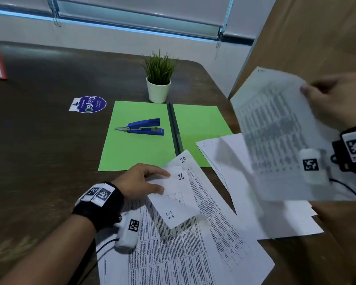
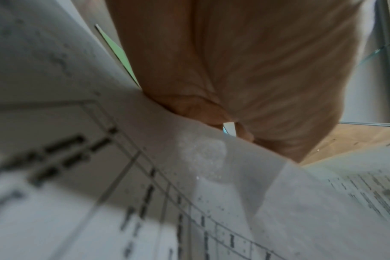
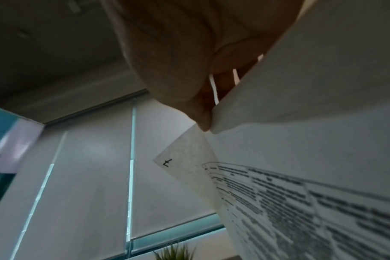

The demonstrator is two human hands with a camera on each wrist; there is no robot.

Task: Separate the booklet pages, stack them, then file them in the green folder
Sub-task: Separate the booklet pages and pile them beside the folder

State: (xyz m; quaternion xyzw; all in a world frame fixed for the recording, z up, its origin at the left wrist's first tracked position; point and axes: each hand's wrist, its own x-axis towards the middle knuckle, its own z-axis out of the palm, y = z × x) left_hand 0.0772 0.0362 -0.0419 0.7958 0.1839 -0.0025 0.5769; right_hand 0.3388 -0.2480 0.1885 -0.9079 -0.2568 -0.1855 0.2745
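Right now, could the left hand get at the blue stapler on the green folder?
Probably not yet: the left hand is pinching a folded page. The path to the stapler on the folder looks unobstructed.

I'm probably in an office: my dark wooden desk (image 1: 49,140) holds a blue stapler (image 1: 144,127), 1 potted plant (image 1: 158,79), and roller blinds (image 1: 140,17) behind.

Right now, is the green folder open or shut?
Open. The folder lies spread flat on the table, both leaves showing beside the dark spine, with the stapler on its left leaf.
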